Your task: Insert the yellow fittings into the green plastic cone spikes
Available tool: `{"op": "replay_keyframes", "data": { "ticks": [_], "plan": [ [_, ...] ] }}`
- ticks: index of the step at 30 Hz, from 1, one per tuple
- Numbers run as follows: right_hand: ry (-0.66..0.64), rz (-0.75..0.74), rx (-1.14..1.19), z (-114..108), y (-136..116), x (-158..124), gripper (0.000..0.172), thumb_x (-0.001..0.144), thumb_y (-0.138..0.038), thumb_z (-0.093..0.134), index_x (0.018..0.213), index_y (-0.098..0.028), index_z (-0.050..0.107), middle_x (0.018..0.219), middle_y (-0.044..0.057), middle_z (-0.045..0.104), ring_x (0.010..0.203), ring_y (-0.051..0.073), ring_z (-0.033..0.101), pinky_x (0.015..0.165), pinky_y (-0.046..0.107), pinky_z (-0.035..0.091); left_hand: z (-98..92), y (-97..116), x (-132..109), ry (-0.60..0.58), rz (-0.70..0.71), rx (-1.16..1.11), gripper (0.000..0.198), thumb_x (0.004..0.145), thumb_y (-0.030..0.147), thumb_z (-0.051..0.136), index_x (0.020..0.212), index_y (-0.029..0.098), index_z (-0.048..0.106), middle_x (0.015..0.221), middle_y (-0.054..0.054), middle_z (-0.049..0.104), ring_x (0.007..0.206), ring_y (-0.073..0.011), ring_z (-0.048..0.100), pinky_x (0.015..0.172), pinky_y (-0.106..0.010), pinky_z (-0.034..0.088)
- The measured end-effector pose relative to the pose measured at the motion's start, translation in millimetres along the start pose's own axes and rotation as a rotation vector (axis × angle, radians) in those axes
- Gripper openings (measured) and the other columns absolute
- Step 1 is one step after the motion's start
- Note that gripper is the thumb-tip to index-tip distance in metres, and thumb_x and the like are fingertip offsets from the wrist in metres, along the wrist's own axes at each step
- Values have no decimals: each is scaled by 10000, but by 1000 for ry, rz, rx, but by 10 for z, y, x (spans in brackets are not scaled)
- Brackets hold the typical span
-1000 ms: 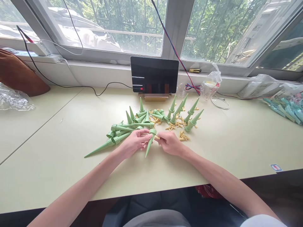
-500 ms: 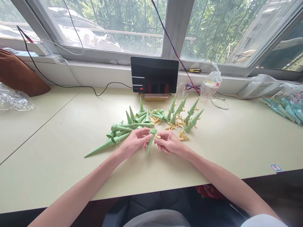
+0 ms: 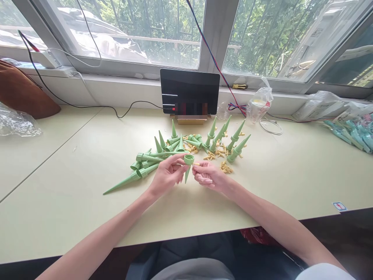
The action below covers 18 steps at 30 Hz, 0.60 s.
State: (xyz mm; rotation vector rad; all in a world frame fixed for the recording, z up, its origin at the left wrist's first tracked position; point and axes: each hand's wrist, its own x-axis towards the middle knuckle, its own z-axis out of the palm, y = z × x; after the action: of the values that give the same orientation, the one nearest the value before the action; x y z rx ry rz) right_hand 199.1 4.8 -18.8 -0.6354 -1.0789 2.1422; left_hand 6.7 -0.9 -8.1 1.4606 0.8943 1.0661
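My left hand (image 3: 169, 171) is closed on a green plastic watering spike (image 3: 189, 159); its threaded open collar faces up toward me and its point hangs down. Between the thumb and fingers of my right hand (image 3: 210, 175) is a small yellow valve (image 3: 197, 164), held close to the right side of the collar. Whether the valve touches the spike I cannot tell. Beyond my left hand lies a heap of green spikes (image 3: 148, 157). Several spikes with yellow valves on them (image 3: 235, 136) stand point up at the back right, near loose yellow valves (image 3: 226, 167).
A dark tablet (image 3: 190, 91) stands on a small cardboard holder (image 3: 190, 121) behind the spikes. A black cable (image 3: 99, 106) runs to it from the left. To the right are a plastic-wrapped cup (image 3: 259, 105), a coiled white cable (image 3: 271, 127) and bagged teal items (image 3: 354, 134). The table's front edge is near my forearms.
The watering spike in my left hand has tipped so that its open collar shows. Both hands have shifted slightly, and my right hand still pinches the yellow valve.
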Motion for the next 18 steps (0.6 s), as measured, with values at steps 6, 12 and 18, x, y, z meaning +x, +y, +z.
{"op": "replay_keyframes", "data": {
  "ticks": [6, 12, 18],
  "plan": [
    [64, -20, -107, -7, 16, -4, 314, 833, -432, 714, 768, -138, 623, 517, -61, 543, 315, 16, 313, 283, 152, 220, -12, -9, 6, 25, -71, -22, 422, 804, 405, 735, 1169, 207, 657, 796, -14, 658, 417, -62, 464, 388, -225, 385],
    [81, -80, -251, -15, 21, -8, 338, 853, -456, 681, 761, -136, 623, 547, -49, 556, 315, 32, 378, 290, 166, 271, -44, 1, 22, -22, -162, -44, 418, 781, 413, 760, 1128, 202, 660, 693, 13, 622, 380, -42, 372, 358, -206, 268],
    [129, -153, -556, 20, 21, -36, 342, 894, -471, 615, 757, -158, 599, 575, -36, 571, 338, 52, 428, 333, 187, 327, -94, 27, 40, -46, -289, -108, 415, 718, 408, 814, 1019, 179, 642, 574, 45, 544, 374, -32, 301, 374, -198, 228]
  ]
}}
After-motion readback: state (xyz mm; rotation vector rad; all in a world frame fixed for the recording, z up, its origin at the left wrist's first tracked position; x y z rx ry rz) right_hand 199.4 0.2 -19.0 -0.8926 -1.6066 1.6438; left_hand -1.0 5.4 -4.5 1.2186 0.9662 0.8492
